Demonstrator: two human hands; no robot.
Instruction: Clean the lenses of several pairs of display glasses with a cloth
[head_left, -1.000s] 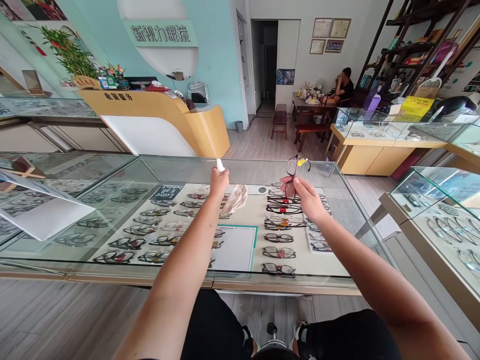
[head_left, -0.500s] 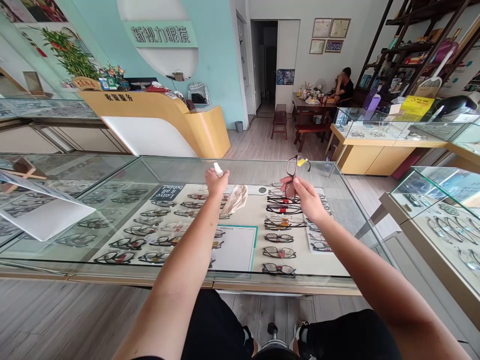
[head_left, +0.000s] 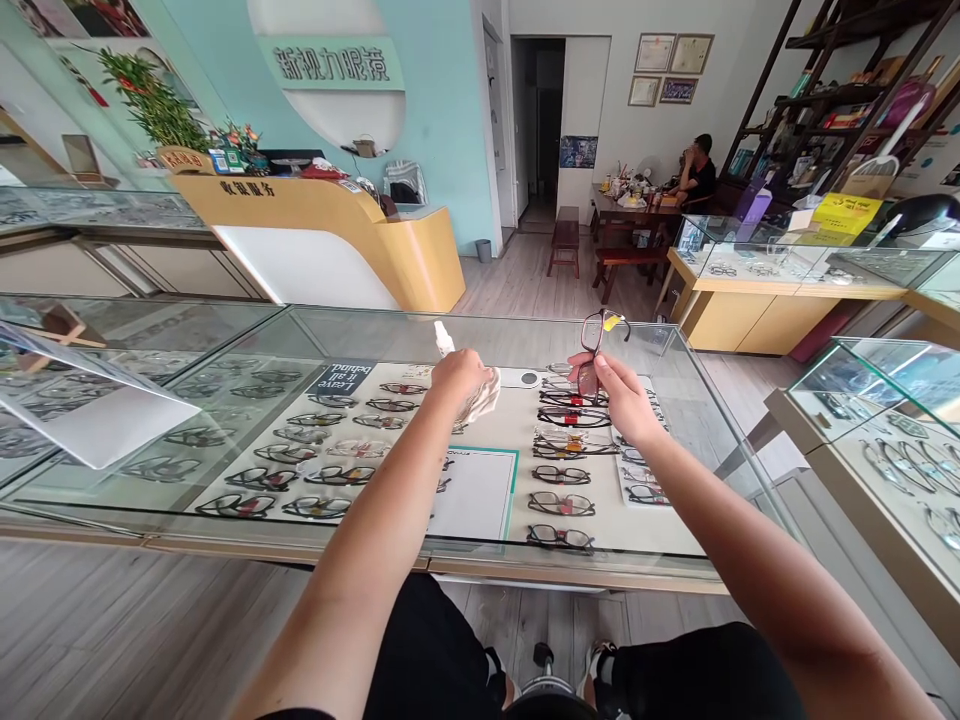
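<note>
My left hand (head_left: pixel 459 377) is closed round a small white spray bottle (head_left: pixel 444 339), whose tip sticks up tilted at the hand's left side. The fingers rest against a crumpled white cloth (head_left: pixel 486 396) lying on the glass counter (head_left: pixel 375 335). My right hand (head_left: pixel 619 395) pinches a pair of dark red glasses (head_left: pixel 592 350) with a yellow tag, holding them upright above the counter. The two hands are about a hand's width apart. Under the glass lie rows of spectacle frames (head_left: pixel 559 475) on a beige tray.
A white card stand (head_left: pixel 90 420) sits on the counter at left. More glass display cases (head_left: pixel 885 420) stand at right. A yellow reception desk (head_left: pixel 330 240) is beyond the counter. A person (head_left: pixel 697 175) sits at a far table.
My left hand has moved right and down with the bottle, onto the white cloth. My right hand with the glasses has stayed almost still. The view shifted slightly.
</note>
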